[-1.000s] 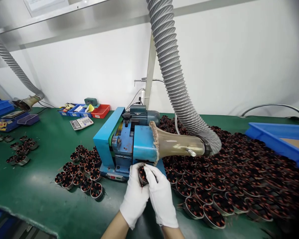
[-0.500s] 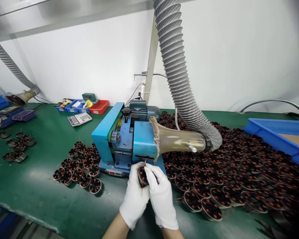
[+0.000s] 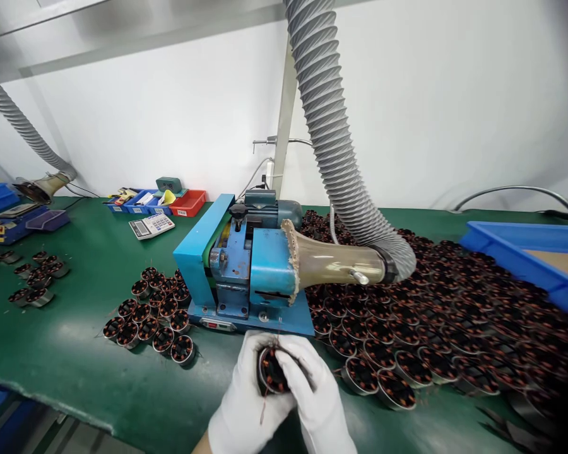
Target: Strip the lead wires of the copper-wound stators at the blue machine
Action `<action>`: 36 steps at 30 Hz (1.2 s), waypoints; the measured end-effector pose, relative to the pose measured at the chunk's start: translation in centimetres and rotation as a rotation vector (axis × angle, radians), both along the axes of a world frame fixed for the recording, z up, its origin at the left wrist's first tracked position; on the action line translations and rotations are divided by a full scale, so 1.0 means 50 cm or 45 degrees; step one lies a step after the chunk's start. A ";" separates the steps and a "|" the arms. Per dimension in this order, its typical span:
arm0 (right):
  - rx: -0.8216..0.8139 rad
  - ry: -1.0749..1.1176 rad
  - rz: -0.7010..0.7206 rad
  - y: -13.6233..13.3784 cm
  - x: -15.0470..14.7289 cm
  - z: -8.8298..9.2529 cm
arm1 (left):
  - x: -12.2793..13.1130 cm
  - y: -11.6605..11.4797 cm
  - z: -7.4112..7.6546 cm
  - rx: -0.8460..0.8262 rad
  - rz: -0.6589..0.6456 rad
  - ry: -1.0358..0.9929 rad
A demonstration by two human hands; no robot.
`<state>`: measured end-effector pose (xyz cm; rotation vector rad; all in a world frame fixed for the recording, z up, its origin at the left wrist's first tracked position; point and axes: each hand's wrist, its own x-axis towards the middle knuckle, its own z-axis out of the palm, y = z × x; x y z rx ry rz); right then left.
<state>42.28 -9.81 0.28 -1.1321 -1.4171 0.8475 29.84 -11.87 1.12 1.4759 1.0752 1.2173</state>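
A motor stator [image 3: 271, 372], a round metal ring with copper coils and black inner parts, is held between my white-gloved hands in front of the machine. My left hand [image 3: 246, 394] wraps round its left side and underside. The fingers of my right hand [image 3: 310, 384] close on its right side and upper edge, where thin wires stick up. Another thin wire hangs from its lower edge over the left glove. Just beyond my hands stands a blue belt machine [image 3: 272, 265] with a slot low in its housing; the stator is apart from it.
Several stators [image 3: 146, 328] stand in a group left of the machine, and a dense mass of them [image 3: 407, 328] covers the right side. A grey hose [image 3: 326, 113] joins the machine's nozzle. A calculator [image 3: 151, 226], small bins [image 3: 189, 203] and a blue tray [image 3: 525, 236] lie farther back.
Both hands have drawn the stator back from the machine's slot, toward me. It stays gripped between them, and its open face shows more now.
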 end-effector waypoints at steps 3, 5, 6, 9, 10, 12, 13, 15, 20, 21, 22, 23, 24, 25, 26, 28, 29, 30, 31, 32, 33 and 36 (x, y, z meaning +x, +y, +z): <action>-0.096 0.030 0.097 -0.026 0.029 0.023 | -0.029 -0.028 0.008 0.115 -0.038 0.196; -0.217 0.249 0.072 -0.034 0.039 0.045 | -0.037 -0.034 0.014 0.130 -0.068 0.301; -0.282 0.429 0.039 -0.036 0.039 0.055 | -0.037 -0.035 0.017 0.119 -0.066 0.328; -0.531 0.906 0.032 -0.044 0.025 0.072 | -0.030 -0.038 0.026 0.068 0.031 0.312; -0.610 0.948 0.081 -0.046 0.017 0.073 | -0.027 -0.040 0.028 0.043 0.058 0.292; -0.670 0.866 0.150 -0.050 -0.001 0.071 | -0.023 -0.046 0.031 0.007 0.054 0.265; -0.645 0.796 0.143 -0.051 -0.009 0.069 | -0.022 -0.049 0.031 0.011 0.031 0.263; -0.561 0.697 0.075 -0.049 -0.020 0.067 | -0.021 -0.056 0.024 0.068 -0.005 0.268; -0.509 0.824 -0.010 -0.019 0.000 0.081 | -0.013 -0.072 -0.012 0.153 0.089 0.279; -0.471 0.921 -0.046 -0.011 0.010 0.083 | -0.010 -0.072 -0.018 0.159 0.119 0.265; -0.414 1.011 -0.109 -0.004 0.020 0.084 | -0.008 -0.072 -0.021 0.161 0.149 0.244; -0.356 1.064 -0.187 0.000 0.027 0.082 | -0.005 -0.069 -0.023 0.155 0.173 0.221; -0.318 1.049 -0.253 0.003 0.030 0.078 | -0.002 -0.063 -0.023 0.140 0.194 0.195; -0.308 0.967 -0.279 0.003 0.029 0.071 | 0.001 -0.055 -0.023 0.106 0.211 0.161; -0.315 0.834 -0.259 0.001 0.024 0.062 | 0.005 -0.044 -0.023 0.055 0.223 0.113; -0.328 0.546 -0.124 -0.004 0.004 0.042 | 0.015 -0.018 -0.025 -0.079 0.252 -0.004; -0.318 0.440 -0.070 -0.005 -0.008 0.032 | 0.020 -0.002 -0.027 -0.139 0.283 -0.063; -0.294 0.367 -0.049 -0.002 -0.020 0.024 | 0.026 0.013 -0.030 -0.187 0.326 -0.114; -0.266 0.315 -0.060 0.003 -0.031 0.019 | 0.032 0.029 -0.033 -0.219 0.373 -0.151; -0.244 0.270 -0.085 0.011 -0.039 0.015 | 0.038 0.044 -0.034 -0.232 0.414 -0.180; -0.228 0.235 -0.111 0.022 -0.044 0.014 | 0.043 0.058 -0.035 -0.232 0.433 -0.207; -0.174 0.162 -0.155 0.056 -0.045 0.017 | 0.055 0.089 -0.028 -0.212 0.400 -0.289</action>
